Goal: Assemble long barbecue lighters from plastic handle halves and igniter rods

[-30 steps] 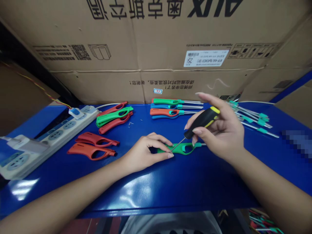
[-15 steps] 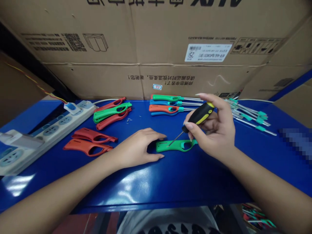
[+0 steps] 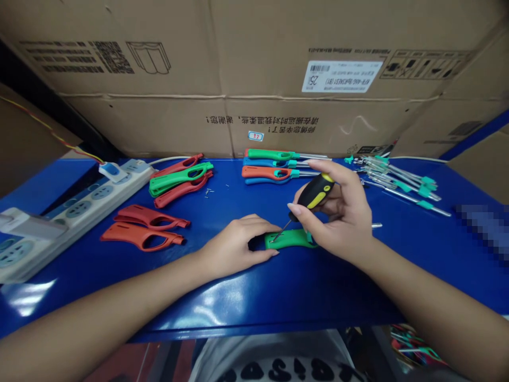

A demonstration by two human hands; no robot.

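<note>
My right hand (image 3: pixel 345 217) is closed around the black and yellow handle of a screwdriver (image 3: pixel 317 192). Its thin shaft slants down to the left, the tip meeting the face of a green lighter (image 3: pixel 284 240) near its closed end. That long-necked lighter lies flat on the blue table. My left hand (image 3: pixel 238 241) has thumb and fingers on either side of the lighter's left end, gripping it. The trigger end is partly hidden behind my right hand, and a metal tube end shows beyond. A few tiny screws (image 3: pixel 208 192) lie behind my left hand.
Loose red handle shells (image 3: pixel 137 233) and a green shell (image 3: pixel 178 180) lie at left, near a white power strip (image 3: pixel 79 212). Assembled lighters (image 3: pixel 264 173) are stacked at the back. Metal tubes with teal parts (image 3: pixel 405 183) lie at right. A cardboard box (image 3: pixel 167 124) stands behind.
The green lighter and my left hand have shifted slightly right, and the fingers now close on its end. The screwdriver tip has moved along the lighter toward its left end.
</note>
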